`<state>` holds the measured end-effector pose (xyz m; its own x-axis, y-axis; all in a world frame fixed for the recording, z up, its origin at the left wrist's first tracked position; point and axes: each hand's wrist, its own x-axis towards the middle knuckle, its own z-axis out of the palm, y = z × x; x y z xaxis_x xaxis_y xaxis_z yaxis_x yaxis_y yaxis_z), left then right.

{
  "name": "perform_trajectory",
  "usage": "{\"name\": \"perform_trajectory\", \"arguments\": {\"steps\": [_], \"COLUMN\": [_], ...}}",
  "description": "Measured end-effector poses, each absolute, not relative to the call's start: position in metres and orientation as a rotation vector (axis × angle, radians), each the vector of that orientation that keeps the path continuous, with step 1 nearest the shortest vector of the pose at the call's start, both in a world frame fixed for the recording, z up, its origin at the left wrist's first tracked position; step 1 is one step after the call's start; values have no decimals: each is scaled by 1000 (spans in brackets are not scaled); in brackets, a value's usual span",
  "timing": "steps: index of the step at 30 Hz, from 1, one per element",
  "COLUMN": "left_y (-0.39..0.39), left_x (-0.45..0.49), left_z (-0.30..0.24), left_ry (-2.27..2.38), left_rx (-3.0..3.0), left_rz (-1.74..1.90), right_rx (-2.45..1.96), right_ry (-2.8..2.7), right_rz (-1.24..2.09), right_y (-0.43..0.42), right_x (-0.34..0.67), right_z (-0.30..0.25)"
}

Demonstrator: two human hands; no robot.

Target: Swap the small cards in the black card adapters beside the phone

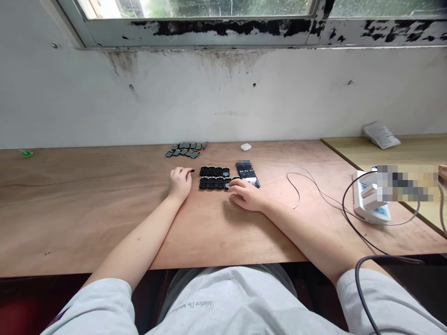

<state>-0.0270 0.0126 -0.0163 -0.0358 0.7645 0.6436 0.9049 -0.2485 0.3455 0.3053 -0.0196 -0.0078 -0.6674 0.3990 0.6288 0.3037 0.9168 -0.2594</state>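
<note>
Two rows of small black plastic frames lie on the table, a back row [211, 171] and a front row [211, 183]. My right hand [246, 193] rests at the right end of the front row, fingers stretched out and bent a little over the last pieces. A bluish-grey insert shows beneath its fingertips. Left of the rows, my left hand [180, 181] is pinched shut on a small black piece [192, 170], whose tip sticks out toward the rows. A phone [248, 174] with a timer on its screen lies just behind my right hand.
Several green-grey square boards [185, 150] lie at the back, beside a purple pen-like tool [205, 145]. A white case [246, 147] sits near the wall. To the right are a power strip [372, 200], cables [314, 179] and a plastic packet [380, 135]. A green object [27, 153] lies far left.
</note>
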Motion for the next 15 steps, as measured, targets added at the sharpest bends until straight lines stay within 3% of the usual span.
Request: {"name": "perform_trajectory", "arguments": {"steps": [9, 15], "left_y": [40, 35], "left_x": [-5, -2], "left_z": [-10, -13], "left_ry": [-1952, -1947], "left_rx": [-2082, -2072], "left_rz": [-652, -554], "right_rx": [-466, -473], "right_ry": [-2368, -2365], "right_rz": [136, 154], "right_y": [-19, -20], "right_x": [305, 306], "right_z": [-4, -4]}}
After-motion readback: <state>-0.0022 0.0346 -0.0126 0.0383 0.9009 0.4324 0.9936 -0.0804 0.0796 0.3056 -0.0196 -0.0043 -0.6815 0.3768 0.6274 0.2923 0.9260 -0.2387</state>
